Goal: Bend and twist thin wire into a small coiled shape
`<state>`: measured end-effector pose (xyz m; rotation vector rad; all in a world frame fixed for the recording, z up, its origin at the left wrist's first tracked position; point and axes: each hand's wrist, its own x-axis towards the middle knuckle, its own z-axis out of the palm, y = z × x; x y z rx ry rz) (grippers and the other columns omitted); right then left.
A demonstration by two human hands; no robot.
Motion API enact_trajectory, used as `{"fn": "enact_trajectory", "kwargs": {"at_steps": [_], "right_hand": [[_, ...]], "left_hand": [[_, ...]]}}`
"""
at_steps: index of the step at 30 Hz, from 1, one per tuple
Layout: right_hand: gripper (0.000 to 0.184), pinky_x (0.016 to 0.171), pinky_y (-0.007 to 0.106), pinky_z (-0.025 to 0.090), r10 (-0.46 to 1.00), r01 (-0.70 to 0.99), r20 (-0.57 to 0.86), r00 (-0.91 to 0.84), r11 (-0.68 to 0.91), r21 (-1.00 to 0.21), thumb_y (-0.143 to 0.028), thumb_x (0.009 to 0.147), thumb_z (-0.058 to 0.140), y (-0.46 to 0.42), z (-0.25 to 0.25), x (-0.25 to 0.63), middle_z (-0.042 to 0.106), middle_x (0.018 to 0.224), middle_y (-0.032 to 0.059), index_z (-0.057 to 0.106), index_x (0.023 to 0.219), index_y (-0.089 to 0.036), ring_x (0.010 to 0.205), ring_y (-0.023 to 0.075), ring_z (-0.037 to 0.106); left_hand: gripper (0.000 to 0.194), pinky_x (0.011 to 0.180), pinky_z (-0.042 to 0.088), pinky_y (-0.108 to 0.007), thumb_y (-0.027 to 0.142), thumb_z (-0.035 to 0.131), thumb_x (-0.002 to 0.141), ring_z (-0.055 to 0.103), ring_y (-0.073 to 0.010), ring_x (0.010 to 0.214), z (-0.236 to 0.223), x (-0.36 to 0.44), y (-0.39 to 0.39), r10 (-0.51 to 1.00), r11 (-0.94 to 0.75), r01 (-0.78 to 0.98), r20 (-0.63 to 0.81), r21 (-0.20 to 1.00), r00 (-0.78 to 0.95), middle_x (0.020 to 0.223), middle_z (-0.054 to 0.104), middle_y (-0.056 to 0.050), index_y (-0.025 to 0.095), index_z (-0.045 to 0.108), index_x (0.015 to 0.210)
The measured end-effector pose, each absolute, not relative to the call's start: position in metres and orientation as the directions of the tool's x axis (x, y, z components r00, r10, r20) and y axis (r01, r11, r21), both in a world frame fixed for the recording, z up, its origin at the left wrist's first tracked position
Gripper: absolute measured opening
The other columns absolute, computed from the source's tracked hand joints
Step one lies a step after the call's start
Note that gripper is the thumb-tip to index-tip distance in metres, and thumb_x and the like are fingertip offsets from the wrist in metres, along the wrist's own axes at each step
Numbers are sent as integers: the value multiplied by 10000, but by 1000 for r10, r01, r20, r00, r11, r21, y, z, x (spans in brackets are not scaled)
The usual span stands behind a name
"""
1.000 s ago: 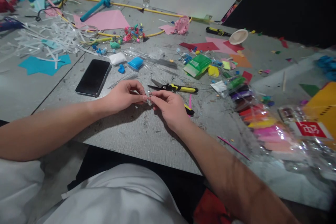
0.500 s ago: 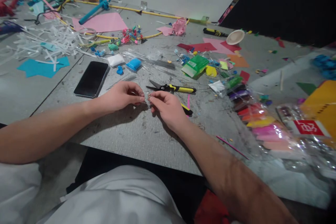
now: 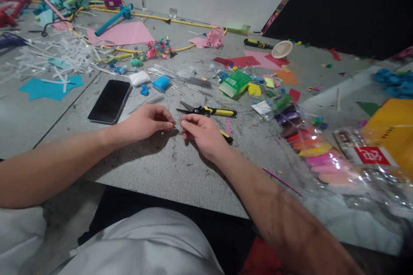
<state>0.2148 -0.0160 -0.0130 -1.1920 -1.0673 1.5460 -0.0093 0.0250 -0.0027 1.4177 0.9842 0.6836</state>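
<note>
Left hand [image 3: 146,122] and right hand [image 3: 201,133] meet at centre of grey counter [image 3: 180,176], fingertips pinched on small clear piece [image 3: 178,123] held between them, just above counter surface; piece too small to identify. Both grips closed on it. Yellow-handled snips [image 3: 206,111] lie just at 12 o'clock of right hand. Black phone [image 3: 110,101] at 10 o'clock of left hand. Bagged coloured strips [image 3: 309,144] at 3 o'clock, well apart.

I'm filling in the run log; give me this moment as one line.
left hand: pinching small clear piece | right hand: pinching same piece | snips: lying just behind hands | phone: left, flat on table
</note>
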Motion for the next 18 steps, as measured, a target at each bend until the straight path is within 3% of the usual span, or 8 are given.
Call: {"fn": "enact_trajectory", "kwargs": {"at_steps": [7, 13, 18], "right_hand": [[365, 578, 299, 533, 979, -111, -157, -126, -172, -979, -475, 802, 987, -18, -12, 215, 773, 857, -17, 775, 958, -221, 620, 143, 667], [338, 587, 300, 513, 989, -88, -105, -100, -114, -990, -467, 819, 975, -18, -11, 215, 780, 845, -3, 768, 941, -230, 640, 154, 653], [272, 658, 314, 561, 991, -104, -65, -114, -77, -992, -411, 843, 960, -17, -10, 215, 794, 873, -10, 781, 933, -227, 662, 143, 677]], "left_hand": [[229, 717, 546, -346, 340, 1002, 840, 706, -193, 756, 1, -8, 23, 880, 93, 125, -140, 988, 453, 862, 822, -75, 189, 833, 868], [249, 723, 548, -342, 336, 1007, 844, 708, -189, 754, 0, -8, 22, 891, 90, 139, -142, 986, 432, 873, 814, -71, 177, 818, 870], [237, 756, 589, -345, 328, 1011, 803, 756, -204, 821, 0, -7, 22, 899, 121, 131, -165, 984, 406, 940, 861, -83, 184, 848, 896]]}}
